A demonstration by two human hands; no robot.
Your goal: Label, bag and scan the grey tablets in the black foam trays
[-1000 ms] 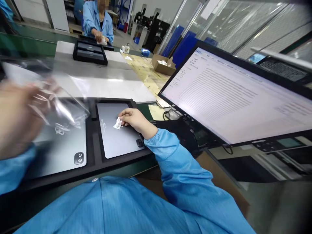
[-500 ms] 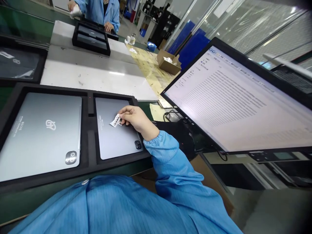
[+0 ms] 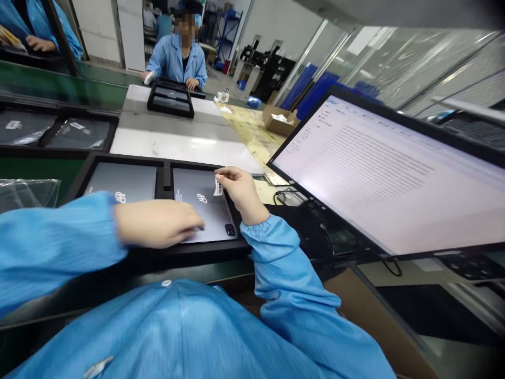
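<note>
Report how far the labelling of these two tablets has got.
Done: both tablets lie back-up in the black tray; neither back shows a label stuck on. In hand: the right hand pinches a barcode label over the right tablet, while the left hand rests on that tablet's near edge. Left: the label is not pressed down, and the left tablet is untouched.
</note>
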